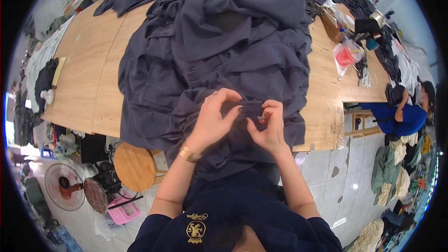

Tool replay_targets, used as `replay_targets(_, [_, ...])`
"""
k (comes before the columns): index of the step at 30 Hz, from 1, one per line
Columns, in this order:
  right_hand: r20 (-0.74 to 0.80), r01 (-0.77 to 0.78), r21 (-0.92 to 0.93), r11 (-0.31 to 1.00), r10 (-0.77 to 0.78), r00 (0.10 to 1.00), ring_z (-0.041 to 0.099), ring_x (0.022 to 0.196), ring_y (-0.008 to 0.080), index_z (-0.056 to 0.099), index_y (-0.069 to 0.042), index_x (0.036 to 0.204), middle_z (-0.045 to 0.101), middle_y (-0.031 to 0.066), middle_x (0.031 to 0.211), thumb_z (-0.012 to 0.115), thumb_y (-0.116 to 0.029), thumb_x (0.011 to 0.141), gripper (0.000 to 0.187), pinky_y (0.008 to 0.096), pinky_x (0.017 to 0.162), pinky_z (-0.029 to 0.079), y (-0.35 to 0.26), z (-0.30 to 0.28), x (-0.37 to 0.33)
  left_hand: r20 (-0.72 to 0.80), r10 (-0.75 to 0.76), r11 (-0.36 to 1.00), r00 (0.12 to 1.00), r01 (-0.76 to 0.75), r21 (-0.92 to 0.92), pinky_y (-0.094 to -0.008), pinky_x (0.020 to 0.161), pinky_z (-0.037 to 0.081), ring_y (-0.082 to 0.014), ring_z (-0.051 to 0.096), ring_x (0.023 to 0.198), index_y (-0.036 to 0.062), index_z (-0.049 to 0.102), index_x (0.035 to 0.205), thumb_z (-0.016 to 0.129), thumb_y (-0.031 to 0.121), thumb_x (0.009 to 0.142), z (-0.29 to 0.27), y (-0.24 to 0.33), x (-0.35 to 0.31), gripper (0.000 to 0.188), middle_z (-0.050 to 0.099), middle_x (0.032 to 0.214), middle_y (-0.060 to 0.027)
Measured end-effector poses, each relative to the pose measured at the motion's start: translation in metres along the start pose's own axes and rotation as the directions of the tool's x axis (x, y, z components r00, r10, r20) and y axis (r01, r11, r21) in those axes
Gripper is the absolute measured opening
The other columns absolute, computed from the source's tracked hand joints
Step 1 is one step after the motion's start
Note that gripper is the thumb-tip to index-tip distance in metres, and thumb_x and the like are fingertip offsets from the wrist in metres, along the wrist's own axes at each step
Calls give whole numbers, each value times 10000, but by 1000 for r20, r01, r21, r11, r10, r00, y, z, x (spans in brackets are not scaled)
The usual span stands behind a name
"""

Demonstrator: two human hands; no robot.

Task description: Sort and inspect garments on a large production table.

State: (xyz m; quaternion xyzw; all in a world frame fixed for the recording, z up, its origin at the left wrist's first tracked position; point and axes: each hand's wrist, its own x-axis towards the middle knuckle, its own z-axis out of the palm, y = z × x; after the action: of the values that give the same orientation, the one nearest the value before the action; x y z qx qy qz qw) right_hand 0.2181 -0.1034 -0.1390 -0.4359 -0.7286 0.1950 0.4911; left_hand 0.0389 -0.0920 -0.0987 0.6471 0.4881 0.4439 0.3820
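Observation:
A large heap of dark grey-blue garments (224, 28) lies on the wooden table in front of me. At its near edge, my left hand (212, 119) curls its thumb and forefinger around a folded, waistband-like edge (252, 107) of one garment. A gold-coloured band circles that wrist. Just right of it, my right hand (270, 128) has bent fingers at the same edge. Something small, whitish and reddish shows between its thumb and fingers, too small to name. The garment's near part hangs over the table edge toward my body.
Bare wood of the table (79, 79) shows on both sides. A plastic bag with red contents (347, 53) lies at right. A round stool (135, 165) and a fan (65, 186) stand lower left. Another person in blue (401, 116) sits at right; another's arm shows far left.

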Motion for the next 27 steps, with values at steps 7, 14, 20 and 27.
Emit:
replay_targets(7, [1, 178, -100, 979, -179, 984, 547, 859, 327, 416, -36, 903, 524, 197, 1016, 719, 24, 644, 403, 347, 693, 476, 7, -2, 15, -255, 523, 685, 813, -223, 694, -363, 792, 334, -195, 470, 860, 165, 629, 751, 796, 251, 602, 12, -14, -43, 239, 532, 840, 23])
replay_targets(14, [60, -209, 179, 961, 202, 978, 511, 669, 116, 368, -48, 860, 560, 108, 904, 602, 40, 828, 252, 216, 618, 416, -17, 5, 29, -263, 445, 714, 856, -162, 681, -374, 845, 392, -252, 481, 1019, 140, 650, 1037, 758, 158, 635, 6, -21, -36, 416, 504, 1067, -48])
replay_targets(20, [229, -384, 663, 643, 315, 921, 396, 681, 29, 344, -94, 813, 381, -27, 755, 577, 66, 819, 283, 220, 736, 420, -59, -33, 49, -221, 483, 762, 847, -283, 583, -366, 855, 403, -257, 505, 1013, 143, 675, 1025, 705, 58, 575, -18, 7, -38, 459, 539, 1036, -41])
replay_targets(27, [317, -380, 862, 335, 229, 920, 386, 531, 94, 313, -106, 841, 328, -2, 651, 537, 31, 791, 267, 336, 600, 441, -84, -85, 57, 397, 61, 890, 916, 130, -437, -222, 675, 427, -83, 558, 741, -8, 619, 923, 620, 125, 866, -84, 68, -32, 145, 644, 792, -75])
